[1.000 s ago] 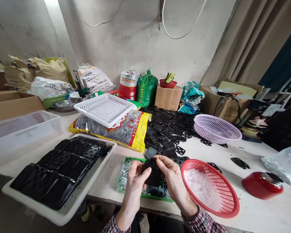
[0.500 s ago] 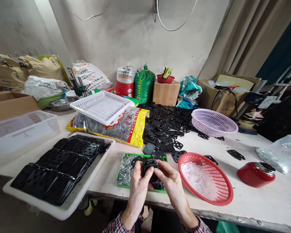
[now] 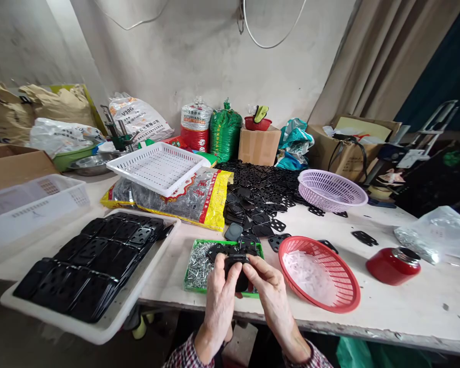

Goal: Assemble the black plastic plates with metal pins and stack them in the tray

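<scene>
The left hand (image 3: pixel 219 289) is pointing toward 12 o'clock with its back facing the camera, fingers curling in and thumb pressing toward 2 o'clock. The right hand (image 3: pixel 271 292) is slanting toward 10 o'clock, thumb and forefinger pinching close against the left thumb. Its remaining fingers are probably tucking underneath, out of sight. Both forearms are entering at 6 o'clock, wearing checked cuffs (image 3: pixel 184 358).

A small assembly workshop: bare plaster wall (image 3: pixel 199 56), a worktable (image 3: pixel 406 306) heaped with black plastic parts (image 3: pixel 264 191), a tray of screws (image 3: pixel 199 266), baskets (image 3: pixel 331 190), sacks (image 3: pixel 140 120) and cardboard boxes (image 3: pixel 258 145) along the back.
</scene>
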`<state>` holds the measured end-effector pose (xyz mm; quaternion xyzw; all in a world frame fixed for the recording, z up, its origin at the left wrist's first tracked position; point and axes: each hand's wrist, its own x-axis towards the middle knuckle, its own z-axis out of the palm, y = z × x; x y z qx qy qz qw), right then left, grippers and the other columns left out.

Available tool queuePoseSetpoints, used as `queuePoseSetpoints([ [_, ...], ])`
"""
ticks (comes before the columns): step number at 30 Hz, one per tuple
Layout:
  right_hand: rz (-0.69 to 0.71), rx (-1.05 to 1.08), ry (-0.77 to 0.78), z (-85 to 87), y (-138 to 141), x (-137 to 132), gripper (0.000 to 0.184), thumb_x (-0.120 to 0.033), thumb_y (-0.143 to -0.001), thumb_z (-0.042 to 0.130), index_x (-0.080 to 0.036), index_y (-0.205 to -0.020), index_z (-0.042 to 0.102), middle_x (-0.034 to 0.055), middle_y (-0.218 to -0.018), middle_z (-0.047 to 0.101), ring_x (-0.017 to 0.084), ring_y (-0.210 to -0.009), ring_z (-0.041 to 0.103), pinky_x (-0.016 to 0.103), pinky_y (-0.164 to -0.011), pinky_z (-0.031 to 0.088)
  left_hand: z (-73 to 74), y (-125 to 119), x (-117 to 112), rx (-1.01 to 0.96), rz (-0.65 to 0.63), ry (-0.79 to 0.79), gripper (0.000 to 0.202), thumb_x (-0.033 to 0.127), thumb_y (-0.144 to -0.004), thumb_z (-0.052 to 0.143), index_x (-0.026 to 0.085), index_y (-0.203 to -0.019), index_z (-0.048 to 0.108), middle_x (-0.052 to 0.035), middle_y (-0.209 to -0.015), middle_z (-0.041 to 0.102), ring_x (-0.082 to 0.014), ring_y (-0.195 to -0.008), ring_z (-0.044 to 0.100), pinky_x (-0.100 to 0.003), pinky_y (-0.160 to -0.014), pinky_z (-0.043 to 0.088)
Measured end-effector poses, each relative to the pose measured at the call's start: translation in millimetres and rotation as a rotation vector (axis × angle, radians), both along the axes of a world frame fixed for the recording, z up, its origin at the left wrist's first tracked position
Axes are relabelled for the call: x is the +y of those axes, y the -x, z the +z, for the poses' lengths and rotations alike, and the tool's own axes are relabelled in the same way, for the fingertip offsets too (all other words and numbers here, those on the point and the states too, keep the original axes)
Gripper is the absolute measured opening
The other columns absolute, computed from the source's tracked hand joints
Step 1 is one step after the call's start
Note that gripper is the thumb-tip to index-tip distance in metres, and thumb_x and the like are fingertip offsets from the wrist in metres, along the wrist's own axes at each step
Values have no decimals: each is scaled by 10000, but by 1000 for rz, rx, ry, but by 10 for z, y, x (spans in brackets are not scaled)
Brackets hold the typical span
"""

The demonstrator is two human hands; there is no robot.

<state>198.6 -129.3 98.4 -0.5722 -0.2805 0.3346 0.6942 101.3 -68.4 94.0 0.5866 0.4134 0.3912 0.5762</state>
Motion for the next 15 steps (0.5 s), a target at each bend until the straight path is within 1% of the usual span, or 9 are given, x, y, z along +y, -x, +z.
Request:
queuePoseSetpoints([
  [2,-18,4,5,2,6,-16,359,-509,-714,773,-205,-904,779,38,-779,688,166,-566,576,285,-465,533,-1,-3,-18,-36,-5,-1,300,445,-820,684,225,-1024,663,-96,-937,713,-271,-876,670,-288,-580,558],
  [6,-40,8,12,-23,15,-28,389,-499,-714,772,-199,-961,767,38,-801,704,163,-550,583,280,-435,511,24,-18,-52,-92,-120,69,298,447,-828,676,230,-1031,675,-92,-1003,711,-248,-811,680,-261,-472,522],
  [8,-35,-41,19,-37,-30,-35,434,-517,-728,755,-194,-1018,763,57,-853,734,179,-576,614,293,-461,524,27,-18,-47,-114,-149,103,329,473,-820,683,222,-1033,674,-86,-997,706,-249,-799,681,-260,-440,519],
  [9,-44,-95,28,-42,-84,-49,454,-526,-736,744,-190,-1040,763,72,-890,749,198,-620,641,308,-501,544,24,-12,-35,-137,-140,135,353,482,-808,697,219,-1042,670,-86,-993,702,-253,-795,680,-263,-431,520],
  [11,-78,-268,71,-51,-273,-105,446,-528,-766,708,-189,-1049,768,100,-969,767,245,-759,689,347,-630,577,12,17,5,-205,-101,223,388,492,-798,715,219,-1067,655,-87,-989,692,-252,-772,682,-273,-425,521],
  [12,-103,-387,114,-58,-406,-149,401,-515,-784,685,-190,-999,780,108,-975,772,269,-828,701,367,-700,579,6,38,30,-247,-85,271,388,494,-800,717,222,-1067,648,-90,-986,688,-250,-753,683,-279,-427,518],
  [13,-103,-523,183,-70,-559,-199,351,-491,-819,640,-203,-959,783,108,-989,775,282,-866,706,387,-752,570,2,62,56,-290,-75,314,372,494,-802,717,226,-1050,643,-94,-977,686,-249,-734,685,-284,-427,509],
  [14,-128,-655,278,-88,-720,-251,324,-457,-854,587,-212,-944,780,108,-980,778,284,-860,712,396,-772,559,-2,88,80,-329,-69,347,347,492,-806,715,230,-1021,639,-96,-959,685,-250,-718,687,-288,-427,496],
  [15,-165,-792,425,-111,-879,-302,312,-417,-879,545,-217,-944,776,112,-971,779,287,-839,717,402,-769,544,-3,113,101,-358,-62,373,322,489,-809,714,233,-989,636,-96,-935,686,-254,-709,689,-290,-429,483],
])
